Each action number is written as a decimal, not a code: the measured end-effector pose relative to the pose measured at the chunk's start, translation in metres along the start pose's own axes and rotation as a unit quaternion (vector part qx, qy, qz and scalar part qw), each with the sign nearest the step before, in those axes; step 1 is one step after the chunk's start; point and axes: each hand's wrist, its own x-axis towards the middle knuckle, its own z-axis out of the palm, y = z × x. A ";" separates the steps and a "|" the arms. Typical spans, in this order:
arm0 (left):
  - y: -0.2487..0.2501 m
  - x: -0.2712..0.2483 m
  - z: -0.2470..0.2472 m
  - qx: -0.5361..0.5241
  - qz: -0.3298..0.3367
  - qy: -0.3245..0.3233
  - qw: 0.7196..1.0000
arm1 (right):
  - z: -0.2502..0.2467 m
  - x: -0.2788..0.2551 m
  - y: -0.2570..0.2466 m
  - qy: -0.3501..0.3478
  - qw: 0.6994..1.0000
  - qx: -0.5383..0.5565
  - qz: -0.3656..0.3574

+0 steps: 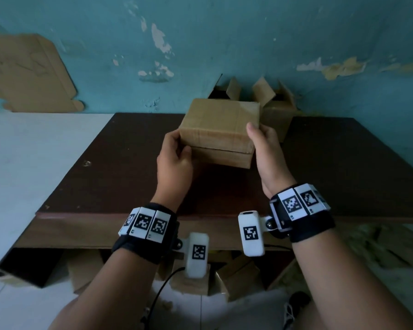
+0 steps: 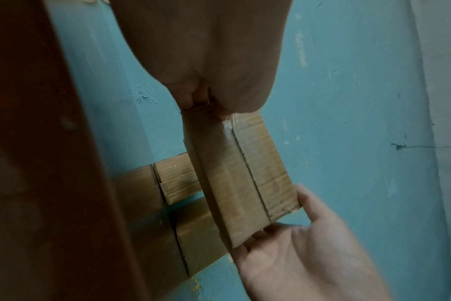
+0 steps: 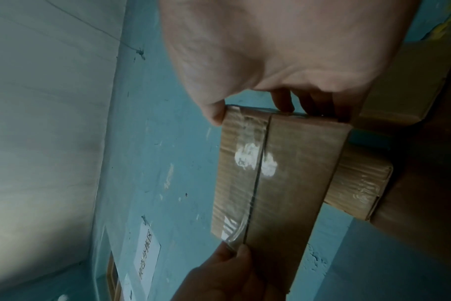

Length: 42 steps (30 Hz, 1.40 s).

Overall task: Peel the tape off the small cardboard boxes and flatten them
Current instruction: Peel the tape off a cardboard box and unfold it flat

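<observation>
Holding the small brown taped cardboard box [image 1: 218, 132] above the dark wooden table [image 1: 343, 163], the left hand [image 1: 174, 160] is pinching the clear tape [image 3: 245, 163] end while the right hand [image 1: 267, 151] is gripping the opposite side — peeling seems just starting, calling for a steady pull along the seam.

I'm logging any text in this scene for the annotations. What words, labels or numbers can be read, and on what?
White paper sign on the blue wall: handwritten characters, too blurred to read.
Wrist bands: black-and-white square markers, no words.
Held cardboard box: no print, only clear tape.
</observation>
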 end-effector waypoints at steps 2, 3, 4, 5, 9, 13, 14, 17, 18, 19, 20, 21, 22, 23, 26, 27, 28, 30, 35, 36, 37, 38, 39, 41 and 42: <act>0.003 0.000 -0.005 -0.003 0.003 -0.012 1.000 | -0.001 0.000 0.001 0.008 1.000 0.009 -0.001; 0.004 0.000 -0.008 -0.005 0.005 -0.014 1.000 | -0.002 -0.001 0.002 0.007 1.000 0.011 -0.003; 0.004 -0.001 -0.010 -0.013 0.005 -0.012 1.000 | -0.003 -0.002 0.003 0.003 1.000 0.013 -0.005; 0.003 -0.001 -0.014 -0.018 0.001 -0.008 1.000 | -0.001 -0.002 0.005 -0.003 1.000 0.016 -0.005; 0.009 -0.001 -0.021 -0.040 -0.007 0.010 0.999 | 0.000 -0.002 0.005 -0.011 1.000 0.004 -0.012; 0.016 -0.003 -0.027 -0.067 -0.020 0.019 0.997 | 0.000 -0.003 0.008 -0.021 1.000 0.001 -0.021; 0.016 -0.003 -0.028 -0.072 -0.028 0.021 0.997 | 0.000 -0.004 0.008 -0.025 0.999 0.007 -0.021; 0.020 -0.004 -0.026 -0.076 -0.056 0.019 0.995 | -0.001 -0.006 0.008 -0.029 0.999 0.008 -0.033; 0.021 -0.004 -0.025 -0.070 -0.061 0.019 0.996 | -0.002 -0.007 0.008 -0.031 0.999 0.006 -0.036; 0.022 -0.005 -0.025 -0.058 -0.062 0.018 0.996 | -0.002 -0.008 0.008 -0.035 0.999 0.004 -0.037; 0.021 -0.005 -0.025 -0.047 -0.060 0.014 0.997 | -0.003 -0.009 0.008 -0.038 0.999 0.001 -0.037; 0.019 -0.004 -0.025 -0.036 -0.057 0.007 0.998 | -0.003 -0.010 0.008 -0.042 0.999 -0.003 -0.034; 0.016 -0.004 -0.026 -0.030 -0.054 -0.001 0.998 | -0.004 -0.011 0.009 -0.046 0.998 -0.008 -0.031; 0.015 -0.005 -0.027 -0.025 -0.052 -0.009 0.998 | -0.005 -0.012 0.009 -0.050 0.998 -0.012 -0.030; 0.013 -0.007 -0.031 -0.022 -0.047 -0.029 0.998 | -0.008 -0.012 0.010 -0.061 0.998 -0.019 -0.024; 0.013 -0.008 -0.032 -0.026 -0.043 -0.034 0.998 | -0.009 -0.011 0.011 -0.060 0.998 -0.020 -0.023; 0.014 -0.009 -0.032 -0.031 -0.037 -0.037 0.998 | -0.010 -0.011 0.011 -0.055 0.998 -0.019 -0.025; 0.014 -0.011 -0.032 -0.030 -0.021 -0.040 0.999 | -0.011 -0.009 0.012 -0.040 0.999 -0.020 -0.027; 0.013 -0.011 -0.033 -0.036 0.000 -0.021 0.999 | -0.013 -0.006 0.012 -0.014 0.999 0.015 -0.032; 0.014 -0.011 -0.033 -0.046 0.002 -0.017 0.999 | -0.013 -0.006 0.011 -0.012 0.999 0.039 -0.033; 0.015 -0.012 -0.033 -0.057 0.008 -0.013 0.998 | -0.014 -0.006 0.009 -0.011 0.997 0.071 -0.031; 0.015 -0.012 -0.033 -0.063 0.016 -0.009 0.998 | -0.015 -0.006 0.007 -0.010 0.994 0.106 -0.029; 0.016 -0.013 -0.033 -0.065 0.027 -0.005 0.997 | -0.016 -0.006 0.005 -0.009 0.990 0.141 -0.025; 0.015 -0.014 -0.032 -0.052 0.056 0.009 0.997 | -0.017 -0.006 0.002 -0.003 0.981 0.192 -0.018; 0.014 -0.014 -0.032 -0.040 0.069 0.018 0.997 | -0.018 -0.006 0.001 0.000 0.979 0.202 -0.018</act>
